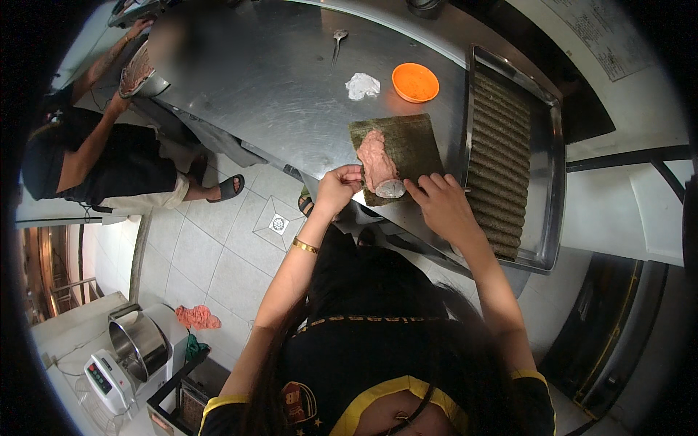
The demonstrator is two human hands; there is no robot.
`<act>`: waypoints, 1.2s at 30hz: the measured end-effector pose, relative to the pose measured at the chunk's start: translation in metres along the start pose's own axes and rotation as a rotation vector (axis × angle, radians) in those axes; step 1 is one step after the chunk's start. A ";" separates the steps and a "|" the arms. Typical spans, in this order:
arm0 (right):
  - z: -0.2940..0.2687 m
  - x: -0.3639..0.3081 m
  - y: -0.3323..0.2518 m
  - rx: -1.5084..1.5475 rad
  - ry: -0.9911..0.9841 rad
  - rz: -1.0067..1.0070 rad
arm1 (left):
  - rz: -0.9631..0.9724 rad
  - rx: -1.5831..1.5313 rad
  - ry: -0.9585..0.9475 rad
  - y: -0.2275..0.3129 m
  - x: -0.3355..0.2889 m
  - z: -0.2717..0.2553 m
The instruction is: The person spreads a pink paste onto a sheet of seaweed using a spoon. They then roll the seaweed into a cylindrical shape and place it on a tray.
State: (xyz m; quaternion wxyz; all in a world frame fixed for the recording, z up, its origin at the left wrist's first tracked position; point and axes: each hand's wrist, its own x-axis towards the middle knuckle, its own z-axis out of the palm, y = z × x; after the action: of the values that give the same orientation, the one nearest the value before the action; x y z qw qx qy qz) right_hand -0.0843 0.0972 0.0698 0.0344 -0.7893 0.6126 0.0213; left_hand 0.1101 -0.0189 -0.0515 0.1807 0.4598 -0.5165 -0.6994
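The left hand's grip [340, 192] is nearly closed at the left edge of a dark green sheet [411, 138]; whether finger and thumb pinch it cannot be told. The right hand [445, 207] rests its loosely bent fingers at the sheet's near right side, its thumb hidden, so its hold is unclear too. The sheet lies at the near side of the tabletop [276, 94], with pink paste [376, 160] along its left part. At the paste's near end is a pale, rounded thing [390, 189], hard to make out.

A blurred patch covers the far left, where another person [109, 156] has hands at a metal bowl [154, 86], cut off by that blur.

The tabletop is scuffed, shiny metal. Beyond the sheet are a white crumpled piece [363, 86], an orange bowl [416, 83] and, farther off, a spoon [339, 38]. Tiled floor [225, 218] shows at left, with a drain [278, 223], a red cloth [197, 317] and a mixer [138, 345].

A metal tray [557, 152] of ridged dark rows [498, 167] bounds the right side, close to the right hand. The sheet's near corner comes close to the tabletop's near edge; open metal stretches left and far.
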 end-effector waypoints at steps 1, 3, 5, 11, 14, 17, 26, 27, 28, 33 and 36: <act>-0.002 -0.002 0.002 -0.002 0.048 -0.018 | 0.011 0.000 0.006 0.001 -0.001 0.000; -0.003 -0.003 0.004 -0.021 0.123 -0.012 | 0.033 -0.001 0.020 0.004 -0.003 0.001; -0.002 0.000 0.007 -0.057 0.178 0.036 | 0.078 -0.046 0.057 0.001 0.003 -0.002; 0.025 0.039 0.001 -0.103 0.229 0.055 | 0.056 -0.269 0.082 0.016 0.033 -0.009; 0.032 0.049 -0.001 -0.093 0.183 0.061 | 0.001 -0.317 0.069 0.023 0.042 -0.012; 0.039 0.058 0.002 -0.110 0.177 0.088 | 0.000 -0.277 0.057 0.019 0.052 -0.014; 0.044 0.071 0.010 -0.011 0.115 0.218 | 0.005 -0.201 0.063 0.012 0.061 -0.015; 0.045 0.072 0.011 -0.001 0.126 0.229 | -0.001 -0.221 0.061 0.014 0.060 -0.015; 0.047 0.073 0.013 0.009 0.138 0.240 | -0.007 -0.220 0.058 0.015 0.060 -0.014; 0.054 0.080 0.020 0.162 0.114 0.369 | -0.015 -0.208 0.056 0.018 0.058 -0.014; 0.054 0.083 0.025 0.338 0.140 0.498 | -0.014 -0.211 0.047 0.018 0.060 -0.016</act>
State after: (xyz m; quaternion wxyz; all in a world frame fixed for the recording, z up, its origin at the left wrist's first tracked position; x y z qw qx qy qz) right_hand -0.0872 0.0152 0.0091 0.1163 -0.5978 0.7828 -0.1276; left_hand 0.0886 -0.0787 -0.0641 0.2353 0.4580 -0.4324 -0.7402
